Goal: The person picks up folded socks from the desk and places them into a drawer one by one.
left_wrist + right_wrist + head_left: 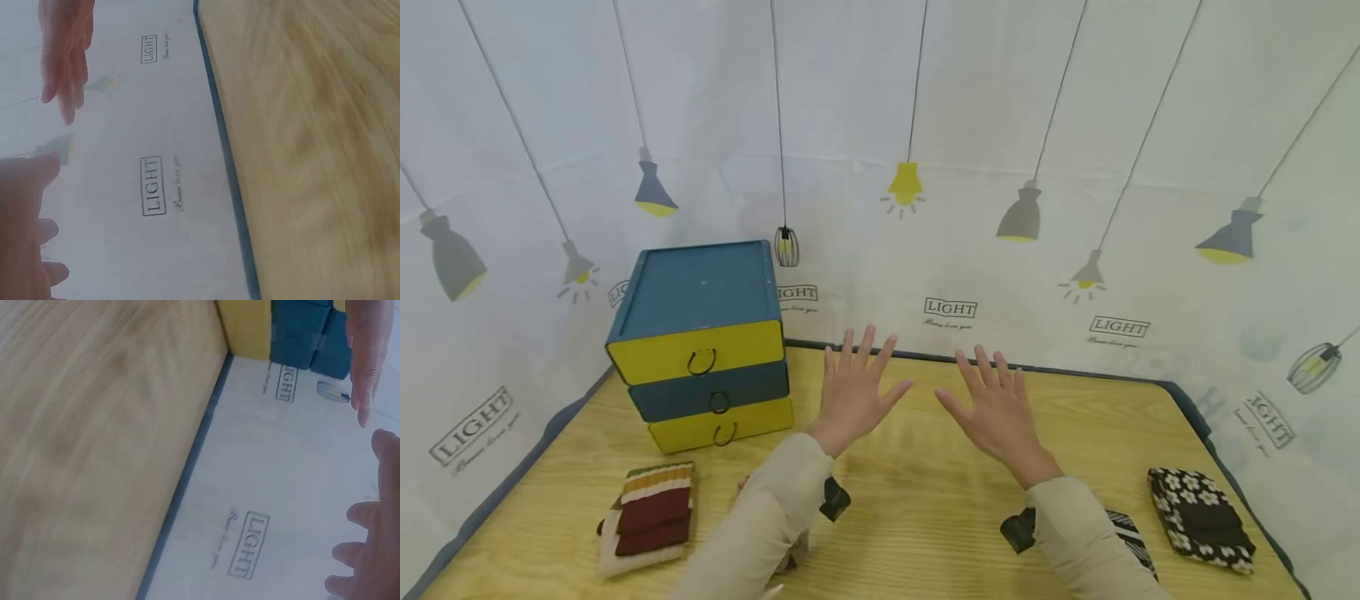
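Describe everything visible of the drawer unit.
The drawer unit is boxy, perhaps cardboard or plastic, with a flat blue top and three stacked drawer fronts: yellow, blue, yellow, each with a dark loop pull. All look closed. It stands upright on the wood-grain table, toward the printed backdrop at left; neither the left hand nor the right hand touches it.

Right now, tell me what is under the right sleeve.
Part of a black-and-white striped cloth shows on the table, beyond the right sleeve. The sleeve covers the rest, so its full shape cannot be seen.
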Demonstrator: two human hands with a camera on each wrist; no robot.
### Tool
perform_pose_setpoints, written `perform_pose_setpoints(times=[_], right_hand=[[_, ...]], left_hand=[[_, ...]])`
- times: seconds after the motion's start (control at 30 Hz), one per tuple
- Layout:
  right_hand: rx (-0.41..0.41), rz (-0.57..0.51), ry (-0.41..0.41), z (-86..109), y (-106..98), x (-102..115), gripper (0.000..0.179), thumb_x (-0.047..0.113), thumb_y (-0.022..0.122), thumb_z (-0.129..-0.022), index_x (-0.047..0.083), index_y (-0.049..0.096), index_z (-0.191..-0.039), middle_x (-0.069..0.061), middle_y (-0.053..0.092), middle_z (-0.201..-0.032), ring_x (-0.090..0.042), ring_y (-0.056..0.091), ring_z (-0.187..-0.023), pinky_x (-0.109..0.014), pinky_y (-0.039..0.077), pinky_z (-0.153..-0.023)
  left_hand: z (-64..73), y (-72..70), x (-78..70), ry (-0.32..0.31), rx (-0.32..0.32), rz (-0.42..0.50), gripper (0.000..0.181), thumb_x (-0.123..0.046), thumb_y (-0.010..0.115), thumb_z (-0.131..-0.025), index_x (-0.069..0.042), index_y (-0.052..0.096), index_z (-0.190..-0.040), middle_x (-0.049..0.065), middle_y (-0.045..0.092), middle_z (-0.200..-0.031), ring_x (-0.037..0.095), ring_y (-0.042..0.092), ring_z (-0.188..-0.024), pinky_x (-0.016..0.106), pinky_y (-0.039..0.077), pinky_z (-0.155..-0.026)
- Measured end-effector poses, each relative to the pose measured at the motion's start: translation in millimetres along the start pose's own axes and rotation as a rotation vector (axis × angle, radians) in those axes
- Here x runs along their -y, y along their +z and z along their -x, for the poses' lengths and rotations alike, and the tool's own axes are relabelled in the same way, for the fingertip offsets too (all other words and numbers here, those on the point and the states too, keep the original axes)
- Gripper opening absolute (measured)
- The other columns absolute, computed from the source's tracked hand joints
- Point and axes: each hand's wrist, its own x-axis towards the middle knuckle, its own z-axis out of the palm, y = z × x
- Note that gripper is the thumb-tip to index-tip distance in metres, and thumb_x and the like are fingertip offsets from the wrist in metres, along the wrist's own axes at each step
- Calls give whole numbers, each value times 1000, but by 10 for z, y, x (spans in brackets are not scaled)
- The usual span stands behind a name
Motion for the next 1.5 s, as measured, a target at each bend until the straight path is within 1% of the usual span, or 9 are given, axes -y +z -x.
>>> perform_pose_setpoints(times=[0.2,0.4,0.63,0.9,1.07,1.17,1.27,1.4,1.5], right_hand=[[-19,-31,-49,-128,-74,287,67,54,38,-88,15,25,-141,-13,17,-145,-33,6,-132,-56,6,-102],[-22,-65,-109,-287,-112,638,66,55,36,-89,19,22,-142,-10,14,-146,-28,2,-133,-55,4,-103],[31,-67,-188,-514,-140,1081,66,57,33,-89,22,18,-143,-6,9,-147,-26,1,-134,-50,2,-105],[64,-165,-306,-705,-65,1517,69,55,36,-89,22,12,-144,-5,10,-147,-26,4,-134,-48,7,-106],[106,-254,-320,-789,20,1699,69,53,38,-89,22,9,-144,-4,8,-147,-22,4,-134,-41,8,-107],[128,-317,-319,-859,62,1781,68,51,39,-90,22,10,-144,-4,10,-147,-21,7,-134,-39,11,-107],[170,-432,-290,-942,87,1832,67,50,41,-90,22,13,-144,-4,10,-147,-21,10,-133,-43,16,-106],[209,-646,-245,-1063,94,1852,64,45,45,-90,21,18,-143,-1,11,-147,-18,13,-133,-45,19,-104],[214,-738,-239,-1131,91,1848,61,40,48,-90,20,23,-142,0,15,-146,-19,24,-130,-41,25,-103]], left_hand=[[117,-217,221,61,-124,-4,66,-54,45,-85,-24,26,-141,9,17,-146,34,7,-132,59,6,-101],[342,-529,478,130,-219,-66,69,-52,53,-82,-24,30,-140,9,18,-145,34,6,-132,60,7,-100],[594,-833,933,192,-333,-145,73,-50,57,-80,-22,28,-141,12,20,-144,38,12,-130,63,12,-98],[810,-1083,1432,102,-428,-129,73,-68,22,-83,-22,31,-139,15,22,-143,38,14,-130,64,13,-96],[933,-1107,1677,32,-489,-104,79,-71,19,-81,-18,35,-138,16,15,-145,42,16,-128,64,15,-95],[987,-1109,1819,-11,-491,-73,80,-71,21,-80,-17,34,-138,20,15,-144,45,16,-126,63,16,-95],[1015,-1133,1942,-55,-456,-29,72,-60,41,-84,-14,33,-138,24,18,-140,47,19,-123,63,17,-94],[1019,-1178,2056,-144,-334,98,67,-37,59,-84,-7,32,-138,28,19,-136,52,24,-115,65,30,-79],[1006,-1196,2124,-192,-239,240,65,-35,55,-87,-4,30,-138,33,22,-131,53,31,-106,64,34,-68]])
